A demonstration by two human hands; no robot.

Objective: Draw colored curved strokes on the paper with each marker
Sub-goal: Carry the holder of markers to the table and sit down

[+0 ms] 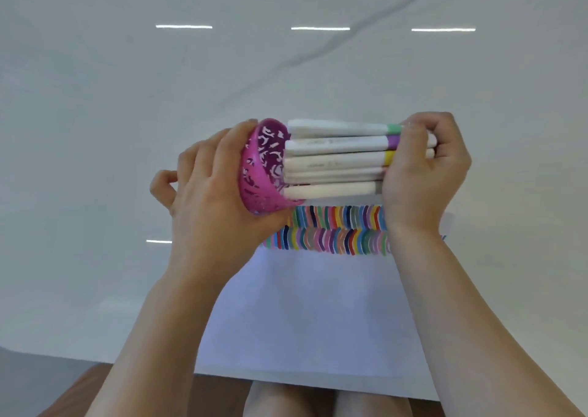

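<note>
Above the far end of the paper (302, 315), head view: a bundle of white-barrelled markers (334, 159) is held level between both hands, clear of the table (127, 98); the barrels are stacked in parallel, running left to right.

The left hand (216, 187) is curled round a pink holder (254, 175) with a cut-out pattern; the holder is tipped on its side, mouth turned right toward the markers; the markers' left ends sit at that mouth, and how far they go in cannot be told; the left thumb is seen apart at the far left, bent.

The right hand (420, 168) is wrapped round the bundle's right ends, fingers curled over the top; colour bands are visible just beside the fingers: green (394, 127) on the top marker, purple (393, 141) below it, yellow (388, 158) below that; the lower markers' colours are hidden by the hand.

The paper is laid flat on the white table, its near edge reaching the table's near edge; two rows of short curved strokes (334, 229) in many colours are drawn across its far end, directly under the bundle; part of both rows is covered by the right wrist and the left palm; the rest of the sheet is blank.

A grey vein is seen across the tabletop, plus several bright strip reflections; bare knees and brown flooring are visible below the table edge.
</note>
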